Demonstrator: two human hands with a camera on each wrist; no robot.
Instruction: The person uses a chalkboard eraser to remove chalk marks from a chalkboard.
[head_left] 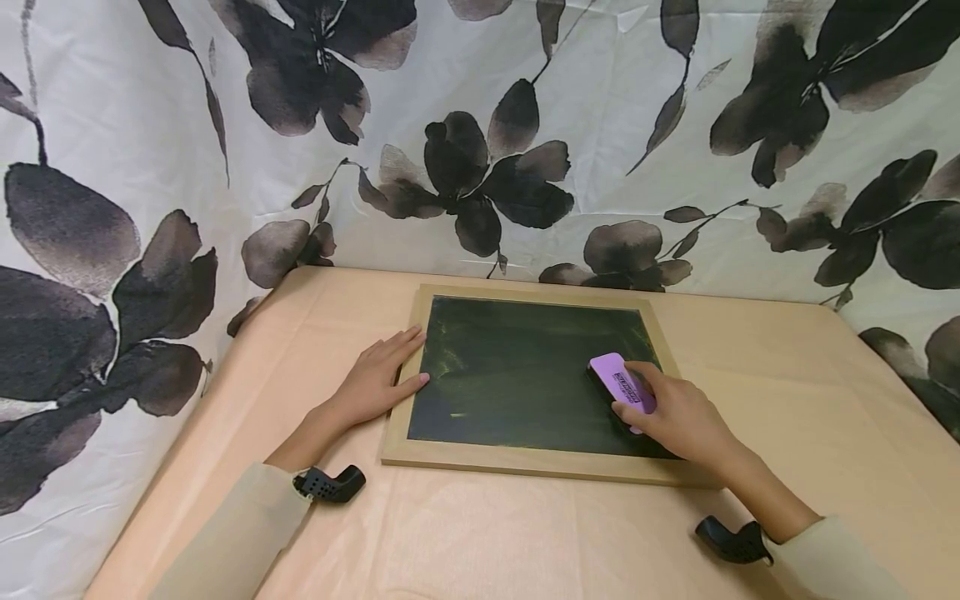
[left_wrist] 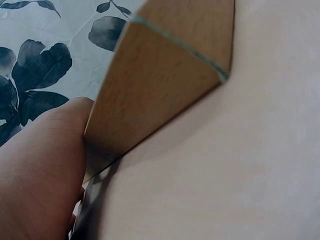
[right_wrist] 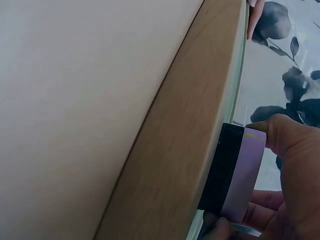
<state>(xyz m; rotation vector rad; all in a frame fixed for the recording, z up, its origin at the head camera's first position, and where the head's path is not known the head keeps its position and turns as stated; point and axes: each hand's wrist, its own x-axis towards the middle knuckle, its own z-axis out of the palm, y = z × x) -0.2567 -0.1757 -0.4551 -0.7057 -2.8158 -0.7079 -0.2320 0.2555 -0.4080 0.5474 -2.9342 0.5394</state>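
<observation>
A chalkboard in a light wooden frame lies flat on the table, with faint yellowish chalk smears toward its left side. On its right part, my right hand grips a purple board eraser between thumb and fingers. The right wrist view shows the eraser with its black felt side toward the board and the thumb at its end. My left hand rests on the left edge of the frame, fingers extended and thumb reaching onto the frame's inner edge. In the left wrist view the left hand touches the frame's side.
A peach cloth covers the table. Behind and to the left hangs a white curtain with dark floral print. Black wrist devices sit on both wrists, close above the cloth.
</observation>
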